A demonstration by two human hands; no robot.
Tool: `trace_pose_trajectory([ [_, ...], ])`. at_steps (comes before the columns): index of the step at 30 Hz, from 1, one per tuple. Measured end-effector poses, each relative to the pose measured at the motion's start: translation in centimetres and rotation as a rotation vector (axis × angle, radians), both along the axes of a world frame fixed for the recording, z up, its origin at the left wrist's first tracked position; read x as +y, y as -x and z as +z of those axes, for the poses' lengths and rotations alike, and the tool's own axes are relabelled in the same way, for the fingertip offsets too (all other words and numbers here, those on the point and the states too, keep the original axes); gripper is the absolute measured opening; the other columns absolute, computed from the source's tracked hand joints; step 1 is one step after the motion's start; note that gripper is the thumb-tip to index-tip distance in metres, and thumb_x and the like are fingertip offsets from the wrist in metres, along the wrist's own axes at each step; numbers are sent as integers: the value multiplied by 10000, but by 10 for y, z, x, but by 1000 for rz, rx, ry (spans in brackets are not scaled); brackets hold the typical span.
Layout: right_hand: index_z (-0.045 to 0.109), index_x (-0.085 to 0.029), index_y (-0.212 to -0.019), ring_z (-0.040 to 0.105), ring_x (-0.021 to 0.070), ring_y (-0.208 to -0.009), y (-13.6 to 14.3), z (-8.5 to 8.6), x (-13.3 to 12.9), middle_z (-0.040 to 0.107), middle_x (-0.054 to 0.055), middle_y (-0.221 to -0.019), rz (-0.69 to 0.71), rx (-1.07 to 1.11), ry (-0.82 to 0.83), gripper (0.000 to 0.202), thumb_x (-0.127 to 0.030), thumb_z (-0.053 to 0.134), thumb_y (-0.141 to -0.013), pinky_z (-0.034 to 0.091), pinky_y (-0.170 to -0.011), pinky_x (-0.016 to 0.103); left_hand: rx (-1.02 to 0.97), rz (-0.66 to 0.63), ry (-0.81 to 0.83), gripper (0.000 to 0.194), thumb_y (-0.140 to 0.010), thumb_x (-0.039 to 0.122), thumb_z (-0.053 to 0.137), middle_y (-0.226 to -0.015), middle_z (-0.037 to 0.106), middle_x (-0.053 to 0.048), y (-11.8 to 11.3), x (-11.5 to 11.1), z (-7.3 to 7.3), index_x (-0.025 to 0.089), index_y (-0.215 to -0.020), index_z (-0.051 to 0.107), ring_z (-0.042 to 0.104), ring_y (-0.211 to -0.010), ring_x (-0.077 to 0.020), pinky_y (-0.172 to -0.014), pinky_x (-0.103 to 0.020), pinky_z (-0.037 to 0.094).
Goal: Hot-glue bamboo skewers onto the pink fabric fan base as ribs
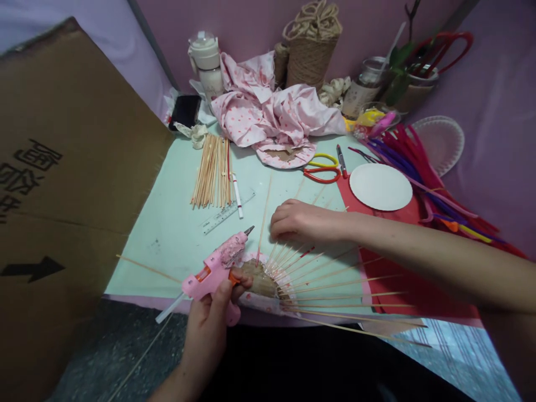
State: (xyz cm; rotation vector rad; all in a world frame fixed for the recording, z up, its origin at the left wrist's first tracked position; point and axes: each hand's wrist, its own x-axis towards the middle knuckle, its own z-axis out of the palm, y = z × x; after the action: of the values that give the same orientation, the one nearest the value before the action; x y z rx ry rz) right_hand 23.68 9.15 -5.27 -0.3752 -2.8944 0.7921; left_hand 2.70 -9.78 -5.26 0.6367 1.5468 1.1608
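My left hand (211,321) is wrapped around the handle of a pink hot glue gun (220,259), a finger at its orange trigger. A translucent glue stick (170,309) pokes out of the back, and the nozzle points up and right. Below the gun lies a round cardboard piece (262,282) edged with pink dotted cloth, partly hidden by gun and hand. Thin wooden sticks (347,295) fan out from it to the right. My right hand (291,220) rests over the upper sticks with its fingers curled down; what they grip is hidden.
A bundle of wooden sticks (211,173), a clear ruler (228,212) and a white pen (238,195) lie ahead. Behind are scissors (322,174), pink dotted cloth (280,111) and twine (312,56). A white paper plate (381,187) lies right; a cardboard box (75,184) stands left.
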Motion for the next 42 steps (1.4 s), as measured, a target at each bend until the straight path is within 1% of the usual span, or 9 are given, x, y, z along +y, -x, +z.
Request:
trace_pose_trajectory([
  [6, 714, -194, -906, 571, 146, -837, 6, -5, -4, 676, 8, -853, 75, 11, 1, 171, -159, 555, -955, 321, -869, 338, 66, -35, 27, 428, -853, 536, 645, -943, 810, -112, 1, -4, 2, 136, -922, 780, 744, -954, -298, -931, -379, 554],
  [12, 712, -194, -894, 560, 138, -806, 5, -4, -4, 664, 0, -844, 92, -36, -4, 190, -92, 553, -916, 307, -873, 345, 111, -65, 32, 423, -875, 536, 617, -934, 812, -104, 4, -6, -1, 158, -950, 790, 725, -1004, -305, -952, -389, 538],
  [16, 713, -200, -891, 545, 131, -780, 5, -6, -4, 663, -5, -838, 96, -46, -5, 206, -74, 551, -901, 297, -870, 348, 104, -81, 28, 420, -905, 527, 587, -952, 816, -100, 5, -8, -5, 166, -982, 787, 709, -1064, -285, -989, -356, 511],
  [19, 716, -198, -894, 541, 131, -776, 7, -6, -3, 665, -5, -841, 105, -60, 1, 218, -57, 550, -886, 289, -876, 354, 71, -87, 32, 406, -913, 512, 587, -966, 818, -95, 6, -9, -7, 168, -1015, 777, 724, -1028, -271, -984, -351, 514],
  [26, 719, -184, -889, 541, 143, -784, 12, 0, -3, 674, 20, -863, 129, -103, -9, 229, -32, 553, -848, 285, -868, 360, 47, -60, 38, 410, -892, 520, 615, -958, 817, -100, 3, -8, -5, 156, -985, 779, 730, -1009, -280, -993, -370, 513],
  [31, 715, -187, -900, 554, 148, -806, 10, 4, -5, 679, 21, -873, 108, -87, -6, 205, -83, 538, -912, 285, -888, 360, 69, -56, 43, 437, -865, 552, 622, -947, 815, -113, 3, -6, -1, 149, -906, 788, 745, -907, -279, -886, -365, 568],
  [34, 719, -192, -939, 574, 165, -881, 6, 7, -5, 698, 34, -927, 75, -60, 13, 184, -159, 539, -956, 289, -915, 366, 74, -49, 50, 447, -863, 551, 622, -896, 816, -108, 2, -6, -2, 141, -930, 786, 741, -965, -292, -916, -380, 564],
  [38, 710, -195, -985, 584, 174, -923, 1, 9, -2, 707, 45, -979, 33, -32, 11, 192, -238, 524, -987, 293, -940, 369, 28, -45, 31, 407, -884, 514, 616, -978, 813, -117, 2, -7, -2, 143, -931, 776, 723, -1050, -298, -953, -396, 554],
  [42, 704, -195, -987, 583, 179, -924, -2, 14, 4, 706, 49, -985, -13, -4, -44, 192, -249, 520, -989, 293, -945, 370, -57, -2, -3, 387, -870, 513, 644, -1014, 812, -109, 0, -7, 1, 152, -918, 775, 735, -1024, -288, -934, -380, 569],
])
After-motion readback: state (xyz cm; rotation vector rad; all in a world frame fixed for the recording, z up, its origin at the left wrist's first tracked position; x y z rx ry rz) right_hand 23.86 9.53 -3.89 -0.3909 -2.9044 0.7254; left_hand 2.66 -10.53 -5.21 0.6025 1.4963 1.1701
